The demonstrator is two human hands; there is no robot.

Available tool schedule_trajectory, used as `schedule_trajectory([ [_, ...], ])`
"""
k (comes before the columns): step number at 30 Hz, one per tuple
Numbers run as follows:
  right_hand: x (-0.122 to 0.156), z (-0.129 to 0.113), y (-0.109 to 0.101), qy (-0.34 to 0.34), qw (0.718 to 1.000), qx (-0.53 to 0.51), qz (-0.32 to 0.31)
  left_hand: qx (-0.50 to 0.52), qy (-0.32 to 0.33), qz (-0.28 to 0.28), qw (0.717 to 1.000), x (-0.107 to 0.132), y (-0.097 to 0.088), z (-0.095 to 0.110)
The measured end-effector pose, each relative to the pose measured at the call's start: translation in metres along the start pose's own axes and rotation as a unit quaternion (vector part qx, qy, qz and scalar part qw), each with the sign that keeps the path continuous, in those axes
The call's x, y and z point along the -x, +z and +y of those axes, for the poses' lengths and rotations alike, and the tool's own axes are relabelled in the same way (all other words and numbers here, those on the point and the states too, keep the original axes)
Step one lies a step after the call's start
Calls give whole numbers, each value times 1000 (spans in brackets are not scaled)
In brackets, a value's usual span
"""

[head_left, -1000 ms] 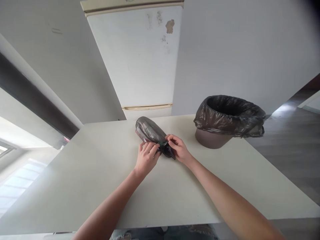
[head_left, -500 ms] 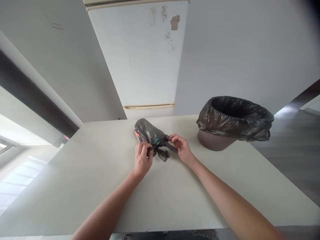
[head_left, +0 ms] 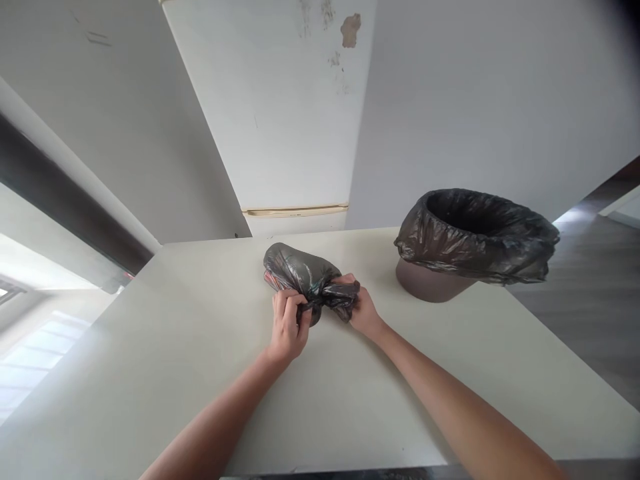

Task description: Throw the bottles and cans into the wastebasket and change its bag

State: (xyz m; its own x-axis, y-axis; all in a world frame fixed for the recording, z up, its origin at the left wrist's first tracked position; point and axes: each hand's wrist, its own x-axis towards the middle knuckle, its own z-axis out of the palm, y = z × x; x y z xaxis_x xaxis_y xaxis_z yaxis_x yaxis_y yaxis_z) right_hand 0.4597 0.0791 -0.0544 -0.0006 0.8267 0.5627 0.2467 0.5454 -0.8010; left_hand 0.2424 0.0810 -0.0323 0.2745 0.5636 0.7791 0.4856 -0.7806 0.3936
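Note:
A knotted black plastic bag [head_left: 300, 263] lies on the pale table in front of me. Through its thin film some reddish and greenish contents show, too blurred to name. My left hand [head_left: 289, 325] pinches gathered plastic at the near side of the bag, fingers curled in. On the other side my right hand [head_left: 364, 308] is closed around the bag's tied ends; the plastic covers part of its fingers.
A brown trash bin [head_left: 433, 280] stands on the right side of the table [head_left: 190, 373], with a black liner [head_left: 480, 250] folded over its rim. Behind the far edge is a white fridge [head_left: 280, 120] with peeled patches.
My right hand has shifted from lightly pinching one loose end to gripping the bunched ends. The knot area looks more twisted. My left hand stays nearly in place, and the view has tilted slightly.

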Motion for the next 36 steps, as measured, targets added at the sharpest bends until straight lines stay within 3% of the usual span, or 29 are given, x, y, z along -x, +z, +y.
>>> schedule_trajectory([
  [6, 4, 6, -1, 32, 997, -73, -2, 31, -26, -8, 999, 4, -1, -2],
  [14, -9, 5, -16, 33, 999, 11, 41, 43, -61, 55, 996, 3, -3, -12],
  [20, -6, 9, -16, 158, 977, -95, 105, 69, -85, 97, 989, 1, -5, -19],
  [25, -2, 30, -14, 234, 949, -74, 198, 71, -108, 110, 985, 3, -3, -23],
  [30, 3, 39, -14, 187, 954, 14, 234, 72, -137, 104, 982, 2, -1, -25],
  [34, -1, 23, -14, 193, 951, 65, 233, 60, -140, 95, 984, -1, -2, -25],
  [36, -4, 9, -13, 156, 952, 110, 240, 58, -134, 90, 985, -1, -2, -25],
])
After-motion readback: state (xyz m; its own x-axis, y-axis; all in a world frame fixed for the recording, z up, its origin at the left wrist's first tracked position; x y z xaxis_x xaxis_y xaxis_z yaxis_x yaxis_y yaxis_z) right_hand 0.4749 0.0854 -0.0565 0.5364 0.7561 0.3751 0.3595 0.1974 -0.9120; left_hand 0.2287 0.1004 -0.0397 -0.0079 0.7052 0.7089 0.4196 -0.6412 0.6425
